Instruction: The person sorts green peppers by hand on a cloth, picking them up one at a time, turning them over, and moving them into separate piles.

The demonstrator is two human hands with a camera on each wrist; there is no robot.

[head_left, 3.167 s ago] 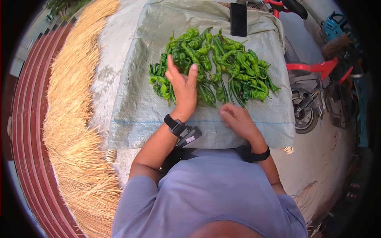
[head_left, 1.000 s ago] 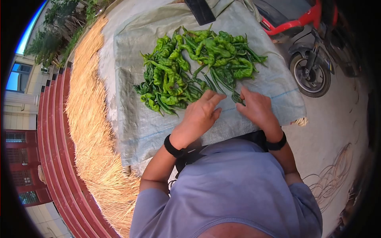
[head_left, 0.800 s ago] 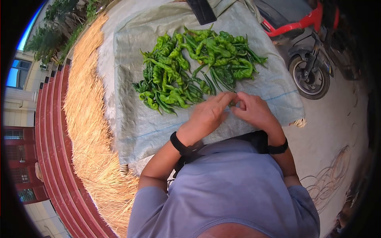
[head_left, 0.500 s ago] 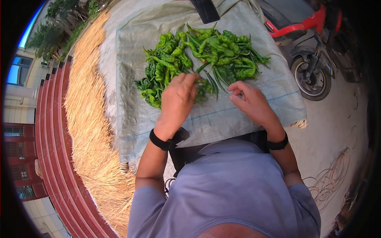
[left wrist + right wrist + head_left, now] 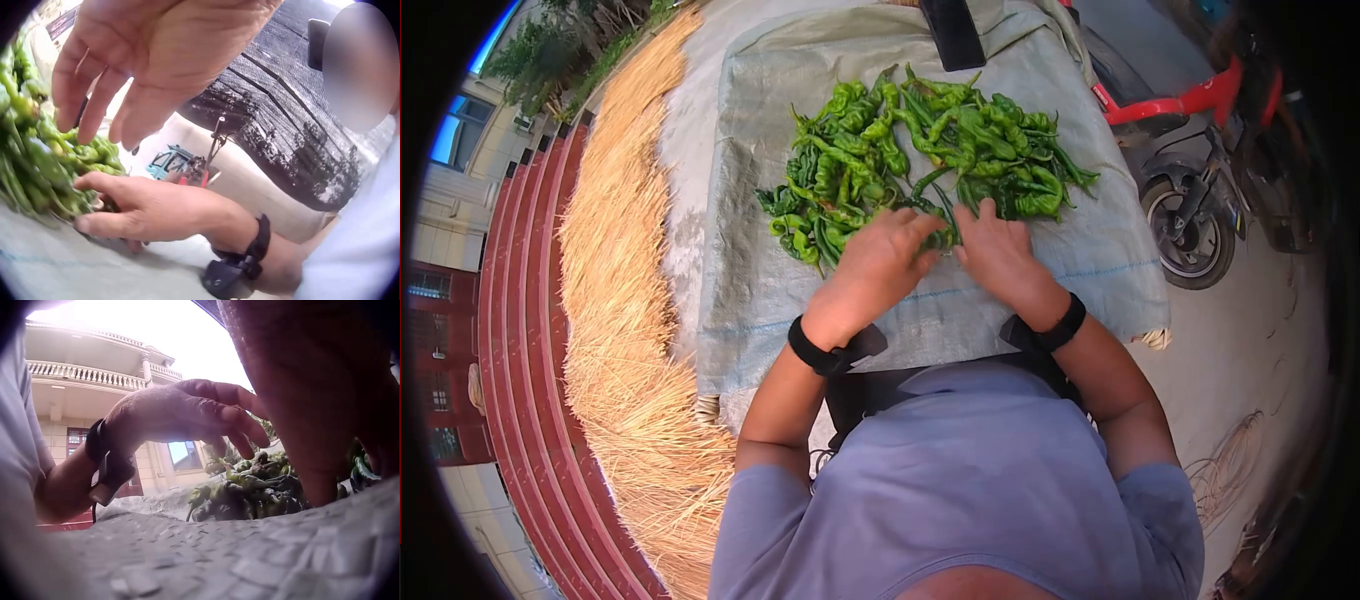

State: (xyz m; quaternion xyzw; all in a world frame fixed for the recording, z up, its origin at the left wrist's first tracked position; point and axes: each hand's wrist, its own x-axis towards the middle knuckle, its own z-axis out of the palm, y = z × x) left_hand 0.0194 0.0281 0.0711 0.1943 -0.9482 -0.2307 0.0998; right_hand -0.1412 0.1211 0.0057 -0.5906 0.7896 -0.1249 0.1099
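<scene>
Green chili peppers lie in two loose piles on a pale woven sack. The left pile (image 5: 840,160) and right pile (image 5: 1000,150) almost meet in the middle. My left hand (image 5: 875,262) hovers at the left pile's front edge with loosely bent fingers; in the left wrist view its fingers (image 5: 97,103) hang apart with nothing between them. Close beside it, my right hand (image 5: 1003,262) reaches to the front of the right pile. Its forefinger and thumb are spread at the peppers (image 5: 44,169) in the left wrist view. A few thin peppers lie between the hands.
The sack (image 5: 750,290) covers a raised surface in front of the person. A black phone (image 5: 952,35) lies at its far edge. Straw (image 5: 615,250) is spread along the left, beside red steps (image 5: 520,300). A red scooter (image 5: 1175,105) stands at the right.
The hands came together at the front of the peppers, then the left reached into the left pile and drew back. The right hand has now moved left and forward. Both piles look more separate than before.
</scene>
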